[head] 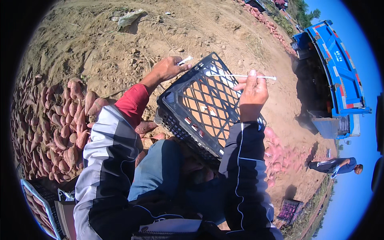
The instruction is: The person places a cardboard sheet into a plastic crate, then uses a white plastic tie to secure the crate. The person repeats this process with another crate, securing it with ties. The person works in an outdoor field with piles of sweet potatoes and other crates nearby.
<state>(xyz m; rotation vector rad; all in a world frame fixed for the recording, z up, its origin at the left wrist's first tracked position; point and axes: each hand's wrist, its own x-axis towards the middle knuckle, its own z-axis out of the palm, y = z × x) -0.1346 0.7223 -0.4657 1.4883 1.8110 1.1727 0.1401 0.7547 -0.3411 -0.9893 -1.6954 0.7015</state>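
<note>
In front of me sits a black plastic crate, topped by a lattice lid. Through the lattice show a tan surface, perhaps cardboard, and some white pieces near the far corner. My left hand, at the crate's far left edge, pinches a short white plastic piece, perhaps the ends of cable ties. Above the lid's right part, my right hand grips a white cable tie between thumb and fingers. The tie's thin tail reaches leftward over the lattice.
Sweet potatoes cover the soil on the left; more lie at right. A filled crate stands lower left. Beyond are a blue truck, a standing person and another crate. A plastic scrap lies on the far soil.
</note>
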